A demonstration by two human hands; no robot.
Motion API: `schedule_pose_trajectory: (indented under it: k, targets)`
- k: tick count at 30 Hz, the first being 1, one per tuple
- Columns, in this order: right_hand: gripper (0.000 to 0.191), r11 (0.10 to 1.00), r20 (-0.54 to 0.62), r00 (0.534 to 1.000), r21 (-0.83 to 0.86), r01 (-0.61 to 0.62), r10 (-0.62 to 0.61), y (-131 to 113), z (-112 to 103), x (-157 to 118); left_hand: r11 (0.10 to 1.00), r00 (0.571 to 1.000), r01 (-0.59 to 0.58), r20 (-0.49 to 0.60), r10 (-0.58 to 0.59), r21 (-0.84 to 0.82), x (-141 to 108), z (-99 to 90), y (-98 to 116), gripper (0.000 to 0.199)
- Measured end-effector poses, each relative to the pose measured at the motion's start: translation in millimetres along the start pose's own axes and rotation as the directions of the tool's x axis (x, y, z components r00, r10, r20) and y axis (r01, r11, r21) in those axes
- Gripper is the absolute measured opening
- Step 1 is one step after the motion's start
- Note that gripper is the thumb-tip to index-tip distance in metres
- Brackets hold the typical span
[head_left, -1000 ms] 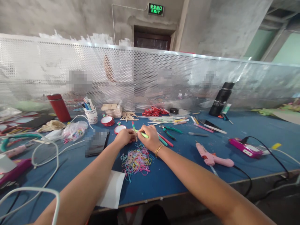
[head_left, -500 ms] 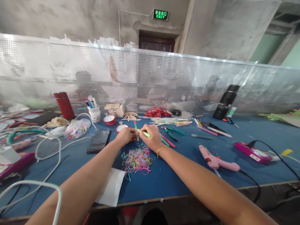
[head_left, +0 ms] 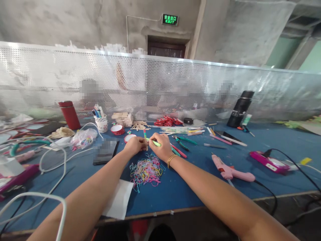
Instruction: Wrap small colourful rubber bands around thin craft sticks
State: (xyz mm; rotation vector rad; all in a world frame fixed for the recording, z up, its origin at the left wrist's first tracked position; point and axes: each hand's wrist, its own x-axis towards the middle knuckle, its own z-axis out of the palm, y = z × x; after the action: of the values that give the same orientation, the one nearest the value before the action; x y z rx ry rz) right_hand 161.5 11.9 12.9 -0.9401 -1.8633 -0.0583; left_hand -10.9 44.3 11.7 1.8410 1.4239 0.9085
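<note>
tabletop shows blue surface between its near edge and the strand pile; beyond the pile, left hand pinches a painted stick, mid-length hidden; right hand grips green marker, tip indistinct.

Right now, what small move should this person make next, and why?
Probably stroke the green marker across the stick: the right fingers hold the marker angled toward it, the left fingers pinch the stick, and its far end shows red and green while its near end looks bare.
</note>
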Motion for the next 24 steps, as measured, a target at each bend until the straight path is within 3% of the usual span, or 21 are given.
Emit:
schedule_pose_trajectory:
  k: [16, 24]
  targets:
    - [0.013, 0.998, 0.051, 0.999, 0.069, 0.008, -0.012, 0.2, -0.9, -3.2, 0.979, 0.998, 0.054, 0.030, -0.050, -0.194, -4.7, 4.7, 6.9, 0.027]
    - [0.011, 0.996, 0.017, 1.000, 0.089, 0.009, -0.011, -1.6, -2.0, -3.1, 0.971, 0.996, 0.091, 0.032, -0.085, -0.222, -7.8, 2.5, 8.0, 0.029]
